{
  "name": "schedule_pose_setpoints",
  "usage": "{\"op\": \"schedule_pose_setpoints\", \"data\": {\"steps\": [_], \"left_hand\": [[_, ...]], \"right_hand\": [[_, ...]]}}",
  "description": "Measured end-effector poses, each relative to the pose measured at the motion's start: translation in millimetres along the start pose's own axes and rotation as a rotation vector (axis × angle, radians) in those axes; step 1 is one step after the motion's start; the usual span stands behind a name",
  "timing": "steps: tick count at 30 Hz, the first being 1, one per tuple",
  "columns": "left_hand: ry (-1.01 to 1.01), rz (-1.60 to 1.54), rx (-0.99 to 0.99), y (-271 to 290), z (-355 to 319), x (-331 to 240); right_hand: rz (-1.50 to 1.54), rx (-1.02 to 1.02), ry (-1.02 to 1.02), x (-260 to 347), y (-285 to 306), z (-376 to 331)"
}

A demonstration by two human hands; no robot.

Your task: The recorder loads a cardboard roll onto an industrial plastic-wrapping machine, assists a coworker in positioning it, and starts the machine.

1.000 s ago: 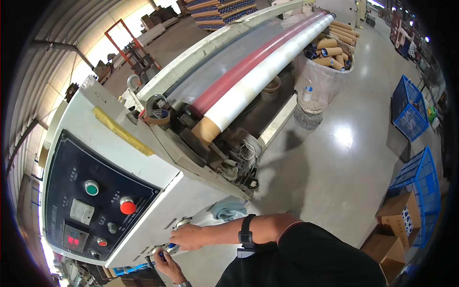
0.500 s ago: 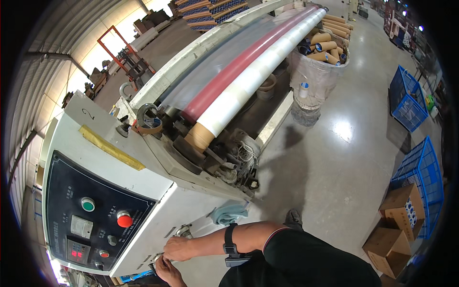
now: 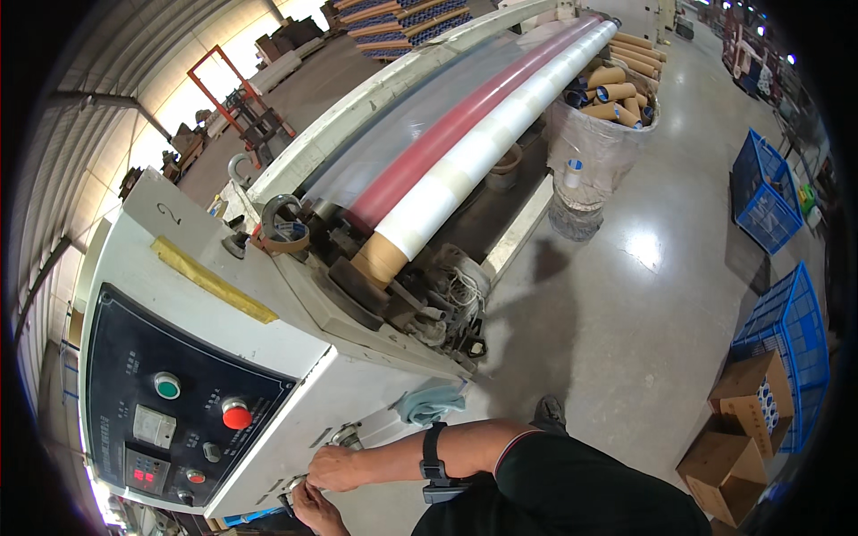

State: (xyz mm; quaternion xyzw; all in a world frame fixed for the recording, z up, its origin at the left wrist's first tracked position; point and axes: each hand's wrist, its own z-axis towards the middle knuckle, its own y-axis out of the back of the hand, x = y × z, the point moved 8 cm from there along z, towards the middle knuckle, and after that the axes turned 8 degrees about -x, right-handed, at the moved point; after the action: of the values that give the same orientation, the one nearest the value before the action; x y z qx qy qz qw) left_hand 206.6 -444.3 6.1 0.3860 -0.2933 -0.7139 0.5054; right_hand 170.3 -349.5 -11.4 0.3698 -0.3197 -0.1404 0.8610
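Both my hands are close together at the lower side panel of a white machine (image 3: 295,357). My right hand (image 3: 335,469), its forearm strapped with a black band (image 3: 433,460), is closed with curled fingers; what they hold is hidden. Just below it, my left hand (image 3: 317,512) has its fingers closed at a small metal knob (image 3: 293,484) on the panel, partly covered by the hands. A second silver knob (image 3: 347,436) sticks out above my right hand. Over it, a teal cloth (image 3: 429,406) hangs on the panel.
A dark control panel (image 3: 179,402) with a red button (image 3: 237,414) faces up at left. Above, a white film roll (image 3: 456,170) lies along a red roller (image 3: 420,156). Cardboard tubes fill a lined bin (image 3: 590,161). Blue crates (image 3: 764,192) and open cartons (image 3: 724,473) stand at right.
The view has shifted slightly, so the machine and surroundings sit a little lower and further right. Both hands keep nearly the same place and hold at the panel.
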Motion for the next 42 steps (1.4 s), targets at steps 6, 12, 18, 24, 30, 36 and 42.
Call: {"op": "schedule_pose_setpoints", "data": {"steps": [6, 12, 18, 24, 30, 36, 42], "left_hand": [[-0.021, 0.018, -0.016, 0, 1, -2], [-0.052, 0.022, -0.037, 7, 1, -7], [0.025, -0.054, -0.066, 0, 1, 0], [0.065, -0.108, -0.092, 4, 2, 0], [0.073, -0.083, -0.101, 3, 0, 5], [0.110, -0.048, -0.081, -3, 0, 10], [0.090, -0.038, -0.087, -4, -1, 9]], "right_hand": [[0.010, -0.006, 0.003, -1, -2, 0], [0.035, -0.026, 0.012, 1, -2, 0], [0.009, -0.015, 0.014, -1, -6, 1], [-0.023, 0.070, 0.029, 1, -9, 2], [0.021, 0.019, 0.037, 1, -11, 2], [0.018, 0.050, 0.010, 0, -7, 2], [0.019, 0.067, -0.006, -2, -10, 2]]}}
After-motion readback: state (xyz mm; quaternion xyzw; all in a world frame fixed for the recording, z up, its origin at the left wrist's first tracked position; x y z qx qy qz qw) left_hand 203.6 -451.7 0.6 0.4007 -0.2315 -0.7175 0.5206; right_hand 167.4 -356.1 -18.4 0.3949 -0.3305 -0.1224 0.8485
